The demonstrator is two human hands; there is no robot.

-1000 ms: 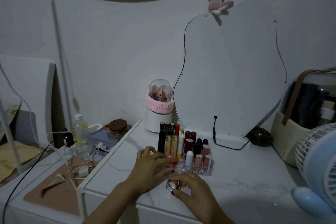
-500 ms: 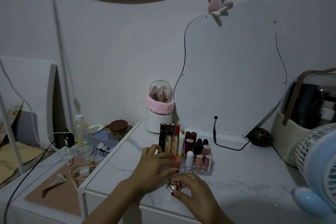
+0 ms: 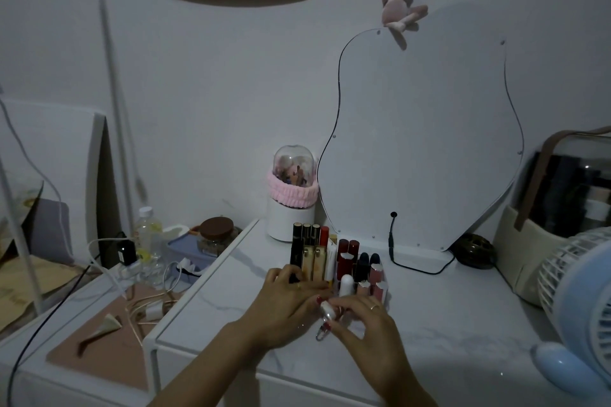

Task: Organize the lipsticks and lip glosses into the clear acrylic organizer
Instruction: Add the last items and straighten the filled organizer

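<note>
The clear acrylic organizer (image 3: 384,291) stands on the white table in front of the mirror. Several lipsticks and lip glosses (image 3: 344,249) stand upright in it, black, gold, red and pink. My left hand (image 3: 284,302) lies over the organizer's front left corner with its fingers bent around it. My right hand (image 3: 367,324) is just in front of the organizer and pinches a small lip gloss (image 3: 325,312) with a white cap and a red lower end. The gloss is tilted, cap toward the organizer. The organizer's front left slots are hidden by my hands.
A white brush holder with a pink band (image 3: 291,208) stands behind the organizer. Beside it stand the mirror (image 3: 423,142) and its black cable (image 3: 393,241). A blue fan (image 3: 575,307) and a beige case (image 3: 529,261) are at the right. A lower shelf with cables and a bottle (image 3: 147,235) lies left.
The small lip gloss has come up from the table and tilted toward the organizer in my right hand. My left hand has shifted slightly right.
</note>
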